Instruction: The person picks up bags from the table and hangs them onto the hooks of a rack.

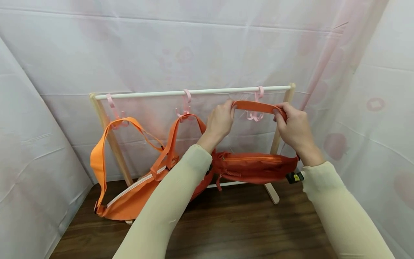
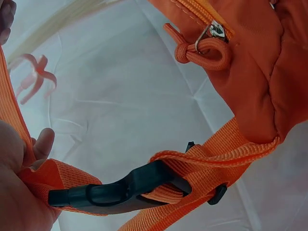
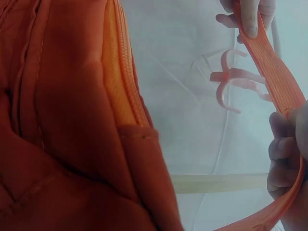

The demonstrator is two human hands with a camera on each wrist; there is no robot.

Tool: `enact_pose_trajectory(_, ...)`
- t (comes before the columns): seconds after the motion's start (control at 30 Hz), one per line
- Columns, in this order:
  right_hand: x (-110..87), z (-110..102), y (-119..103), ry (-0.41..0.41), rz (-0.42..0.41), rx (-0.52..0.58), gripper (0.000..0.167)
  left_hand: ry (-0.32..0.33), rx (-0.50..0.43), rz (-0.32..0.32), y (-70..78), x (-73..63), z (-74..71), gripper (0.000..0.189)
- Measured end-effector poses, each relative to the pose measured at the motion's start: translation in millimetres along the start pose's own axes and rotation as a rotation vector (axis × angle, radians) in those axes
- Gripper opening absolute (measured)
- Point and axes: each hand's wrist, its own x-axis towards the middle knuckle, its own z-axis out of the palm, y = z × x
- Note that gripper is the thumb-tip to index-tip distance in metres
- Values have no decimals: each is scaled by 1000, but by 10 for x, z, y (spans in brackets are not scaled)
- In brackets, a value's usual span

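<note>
Both hands hold the orange strap (image 1: 255, 106) of a rust-red zippered waist bag (image 1: 258, 169), stretching a length of it level between them. My left hand (image 1: 221, 120) pinches its left end, my right hand (image 1: 295, 126) its right end. Behind the strap, a pink claw hook (image 1: 255, 116) hangs from the white bar (image 1: 220, 90). The bag hangs below the hands, its zipper running lengthwise. In the left wrist view a black buckle (image 2: 120, 187) sits on the webbing beside the left hand, and a cord zipper pull (image 2: 207, 53) shows. The right wrist view shows fingers curled round the strap.
On the rack's left, an orange bag (image 1: 132, 201) with a white zipper hangs by its strap from a pink hook (image 1: 113, 108). Another orange strap (image 1: 173, 136) loops over the middle hook (image 1: 185, 102). Wooden legs (image 1: 113, 144) stand on the dark table (image 1: 245, 223); pale curtains (image 1: 207, 46) surround it.
</note>
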Motion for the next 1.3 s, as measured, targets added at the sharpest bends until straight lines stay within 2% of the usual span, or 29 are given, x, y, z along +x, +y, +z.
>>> enact_pose_trajectory(0.23,9,71,33,-3,14,3,19,-27,9,-45,-11,45,35,24)
enact_pose_trajectory(0.57,-4,117,71,-18,32,-2,19,-44,41,-65,-39,94,104,25)
enact_pose_trajectory(0.9,-84,178,137,-62,55,-21,18,-99,89,-58,-112,0,203,23)
enact_pose_trajectory(1.3,-143,225,174,-98,85,-7,17,-101,61,-75,-162,-131,257,24)
